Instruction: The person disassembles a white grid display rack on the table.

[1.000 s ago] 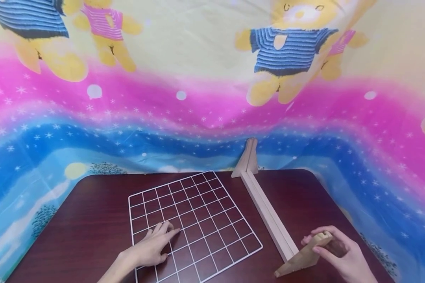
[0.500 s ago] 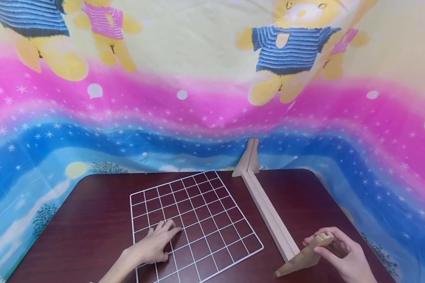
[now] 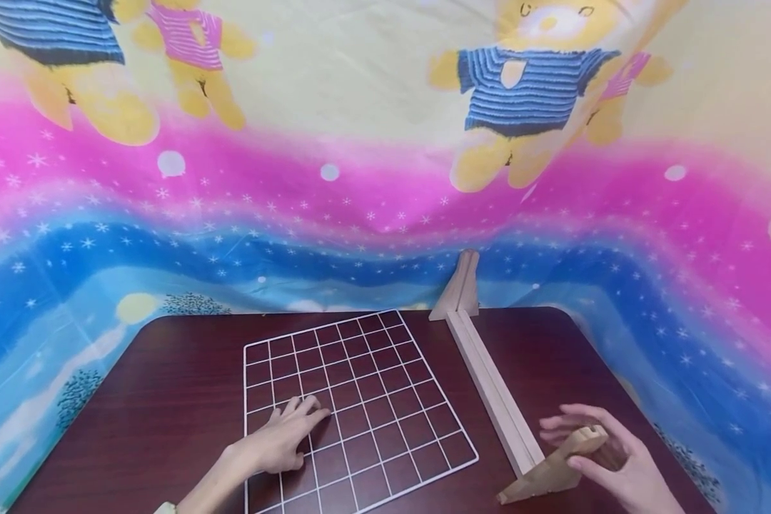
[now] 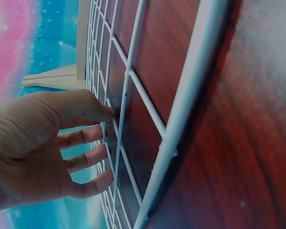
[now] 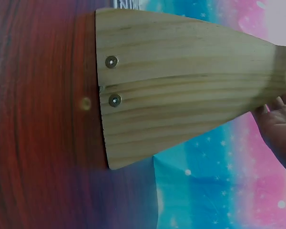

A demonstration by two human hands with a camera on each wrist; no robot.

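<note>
On the table lies a white wire grid panel (image 3: pixel 438 384). My left hand (image 3: pixel 276 442) rests on its left half, its fingertips touching the wires. In the left wrist view the fingers of that hand (image 4: pixel 28 162) reach loosely to the mesh. Right of the panel stands a wooden frame: a long rail (image 3: pixel 493 389) between an upright far end piece (image 3: pixel 460 294) and a near end piece (image 3: pixel 542 475). My right hand (image 3: pixel 626 467) is around the top of the near piece, fingers loosened and extended. Two metal screws (image 5: pixel 115 100) show on its flat outer face in the right wrist view.
The dark red-brown table (image 3: pixel 167 378) has rounded far corners. Behind it and at both sides hangs a bear-printed cloth (image 3: pixel 360 185). The far end piece stands at the table's back edge, close to the cloth.
The frame's far end has swung slightly right, and the grid panel has shifted a little right and away with my left hand. My right fingers have loosened from the near end piece.
</note>
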